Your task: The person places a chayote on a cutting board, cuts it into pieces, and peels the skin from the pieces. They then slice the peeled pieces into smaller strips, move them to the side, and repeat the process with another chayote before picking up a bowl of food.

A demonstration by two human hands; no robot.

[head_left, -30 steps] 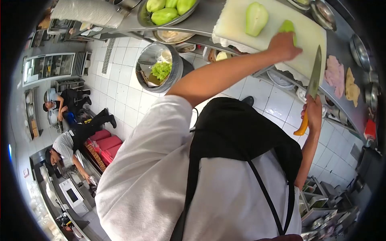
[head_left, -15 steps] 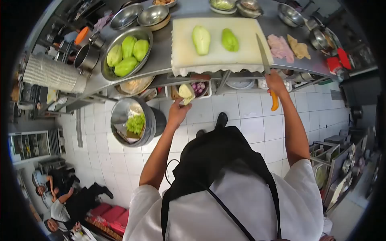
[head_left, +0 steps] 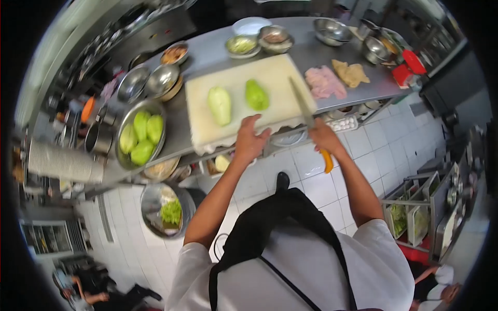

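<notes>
At board front edge | left hand fingers spread; right hand fingers clamp knife

The right hand covers most of the handle of the knife. The edge of the desk hides most of the shelf below it. The food in the far bowls is too small to tell. A person at the lower right is cut off by the dark rim.

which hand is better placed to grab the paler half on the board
Left, probably: the left hand is open at the edge of the board, near the paler half; the right hand grips the knife.
</notes>
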